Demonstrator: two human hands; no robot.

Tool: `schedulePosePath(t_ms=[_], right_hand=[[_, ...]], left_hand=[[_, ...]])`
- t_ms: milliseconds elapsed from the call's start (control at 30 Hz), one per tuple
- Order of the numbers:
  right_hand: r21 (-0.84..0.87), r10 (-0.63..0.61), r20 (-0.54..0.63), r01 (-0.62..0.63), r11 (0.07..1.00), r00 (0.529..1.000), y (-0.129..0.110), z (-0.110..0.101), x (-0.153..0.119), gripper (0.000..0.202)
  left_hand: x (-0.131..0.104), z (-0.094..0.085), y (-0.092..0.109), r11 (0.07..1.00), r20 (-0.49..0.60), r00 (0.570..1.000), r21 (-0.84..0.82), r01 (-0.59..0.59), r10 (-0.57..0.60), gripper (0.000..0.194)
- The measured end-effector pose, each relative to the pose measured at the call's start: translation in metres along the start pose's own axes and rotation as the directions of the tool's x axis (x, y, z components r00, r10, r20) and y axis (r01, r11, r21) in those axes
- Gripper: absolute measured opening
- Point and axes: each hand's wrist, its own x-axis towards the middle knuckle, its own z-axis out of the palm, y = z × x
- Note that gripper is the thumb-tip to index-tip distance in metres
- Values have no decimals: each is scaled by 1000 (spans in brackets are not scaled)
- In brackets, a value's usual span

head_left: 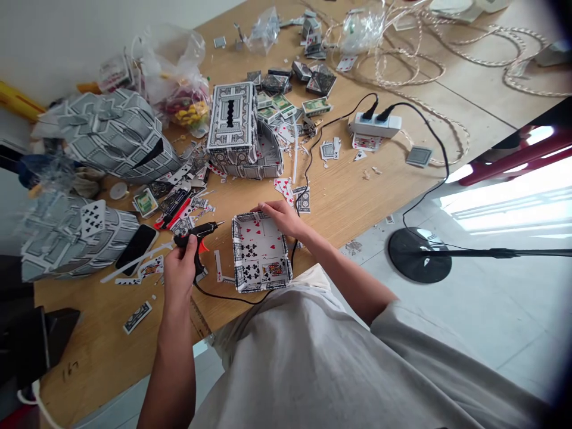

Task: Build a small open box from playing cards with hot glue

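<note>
My left hand (180, 268) is wrapped round the handle of a black hot glue gun (200, 231) with an orange trigger. Its nozzle points right, toward a shallow open box made of playing cards (262, 250). Card faces line the inside of this box, and grey patterned card backs edge its walls. At the far wall, my right hand (282, 217) grips the rim with its fingers; the fingertips are partly hidden. From the gun, a black cord (236, 300) runs along the near side of the box. A thin card strip (218, 265) lies between gun and box.
Behind the box stands a larger card-built box (232, 113) with a black slot pattern. Woven card pieces (111, 134), a phone (136, 249), scraps and a red cutter (173, 214) crowd the left. A power strip (376, 125) and rope (420, 71) lie right.
</note>
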Motion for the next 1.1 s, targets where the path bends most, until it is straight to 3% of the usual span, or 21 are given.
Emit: schedulePosePath(t_ms=[133,267,367,433,500,567,667,733,767,833,900,933,1000,1100], right_hand=[[28,5,9,-6,1000,1000,1,0,0,71],[38,10,4,-10,999,1000,1,1,1,72],[33,9,-6,-9,999,1000,0,1,1,72],[38,15,-5,-15,999,1000,-2,1,0,71],[39,9,-7,-9,999,1000,-3,1,-1,70],[28,-3,-12,3,1000,1000,-4,1,-1,70],[22,4,-19,-4,1000,1000,-3,1,-1,70],[26,14,-16,-14,1000,1000,-3,1,-1,71],[30,17,-14,-16,999,1000,-2,1,-1,71],[38,17,-11,-17,999,1000,-2,2,0,71],[51,15,-11,-14,999,1000,-2,2,0,71],[56,14,-12,-13,998,1000,-2,2,0,72],[60,11,-12,-11,998,1000,-2,2,0,73],[51,1,-15,0,999,1000,-1,3,1,75]], left_hand=[[5,2,-3,995,87,992,-32,96,-93,67],[7,6,-2,991,196,976,-65,115,-100,67],[5,3,-3,996,167,983,-3,85,-83,61],[3,0,-1,984,110,993,176,18,-38,59],[-2,-3,3,894,79,995,440,-85,56,61],[-7,-5,9,739,100,983,649,-180,152,63],[-19,-6,24,598,132,950,750,-282,282,57],[-30,-3,37,557,155,891,731,-394,427,49],[-37,0,44,535,187,840,696,-479,509,44],[-53,13,57,447,309,704,595,-668,639,36],[-66,31,67,300,511,562,508,-808,651,35],[-70,41,70,233,581,518,495,-837,628,36],[-74,59,74,146,673,476,486,-861,566,38],[-67,77,72,81,739,460,487,-870,492,40]])
